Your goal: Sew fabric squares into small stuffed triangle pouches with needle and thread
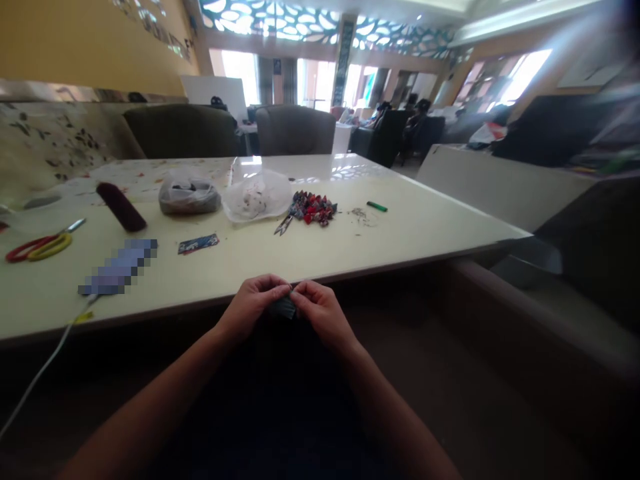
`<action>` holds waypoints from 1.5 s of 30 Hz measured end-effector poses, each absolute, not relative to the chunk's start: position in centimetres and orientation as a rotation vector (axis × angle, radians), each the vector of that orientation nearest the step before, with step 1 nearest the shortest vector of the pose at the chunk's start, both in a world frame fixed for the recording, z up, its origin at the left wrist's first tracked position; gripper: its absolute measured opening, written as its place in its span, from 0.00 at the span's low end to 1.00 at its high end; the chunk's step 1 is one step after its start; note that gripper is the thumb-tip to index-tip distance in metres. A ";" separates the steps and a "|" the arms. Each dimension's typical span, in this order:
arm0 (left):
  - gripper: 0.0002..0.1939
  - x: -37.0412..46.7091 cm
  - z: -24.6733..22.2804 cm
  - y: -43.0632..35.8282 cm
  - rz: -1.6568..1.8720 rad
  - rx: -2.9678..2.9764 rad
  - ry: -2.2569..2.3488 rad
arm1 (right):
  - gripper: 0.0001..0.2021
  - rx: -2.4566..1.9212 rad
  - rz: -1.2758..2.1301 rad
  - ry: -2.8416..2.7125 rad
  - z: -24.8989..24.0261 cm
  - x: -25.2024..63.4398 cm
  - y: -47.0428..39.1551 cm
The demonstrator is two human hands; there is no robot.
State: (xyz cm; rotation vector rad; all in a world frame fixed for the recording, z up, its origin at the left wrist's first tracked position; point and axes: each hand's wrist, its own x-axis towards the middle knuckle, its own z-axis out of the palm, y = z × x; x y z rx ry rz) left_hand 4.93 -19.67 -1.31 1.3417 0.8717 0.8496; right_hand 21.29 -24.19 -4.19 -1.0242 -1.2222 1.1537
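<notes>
Both hands, left hand (253,301) and right hand (323,310), are pinching a small dark folded piece (283,307) together. They are hovering just near the white table's (400,233) near edge.

You can read no text, label, brand, number or sign here. The small printed card (199,243) on the tabletop (410,227) shows only colours, too small to make out, and the strip (119,268) beside it is pixelated.

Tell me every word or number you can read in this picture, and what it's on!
No text can be read.
Card on the table: printed, too small and blurred.
Dark piece held by the left hand and right hand: no lettering visible.
</notes>
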 end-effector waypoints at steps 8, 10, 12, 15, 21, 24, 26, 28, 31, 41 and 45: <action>0.14 1.9 -2.5 -22.4 0.953 1.262 1.001 | 0.13 -1.045 1.079 -1.355 -4.4 18.9 -25.1; 0.14 1.5 -2.5 -23.4 0.972 1.237 1.012 | 0.13 -1.035 1.077 -1.382 -4.3 18.4 -25.6; 0.14 1.2 -2.6 -24.3 1.007 1.191 1.016 | 0.13 -1.008 1.090 -1.402 -4.1 17.9 -26.2; 0.14 0.8 -2.7 -25.6 1.060 1.129 1.013 | 0.12 -0.966 1.107 -1.427 -4.0 17.4 -26.8; 0.14 -0.4 -2.9 -26.9 1.168 0.993 1.040 | 0.07 -1.001 1.014 -1.437 -4.1 16.7 -27.5; 0.13 -1.0 -3.0 -27.3 1.215 0.969 1.038 | 0.08 -1.035 0.807 -1.541 -3.7 16.2 -28.2; 0.13 -1.3 -3.0 -27.5 1.238 0.958 1.031 | 0.08 -1.024 0.697 -1.590 -3.2 15.7 -28.6; 0.13 -1.4 -3.1 -27.7 1.258 0.947 1.022 | 0.08 -1.009 0.638 -1.602 -2.9 15.3 -28.8; 0.13 -1.5 -3.1 -27.8 1.287 0.932 1.006 | 0.07 -1.022 0.622 -1.617 -2.9 14.8 -28.7; 0.13 -1.4 -3.1 -27.9 1.306 0.916 0.967 | 0.06 -1.013 0.650 -1.625 -3.8 14.3 -28.3; 0.12 -1.4 -3.0 -28.0 1.307 0.912 0.972 | 0.06 -1.008 0.643 -1.632 -3.7 14.4 -28.2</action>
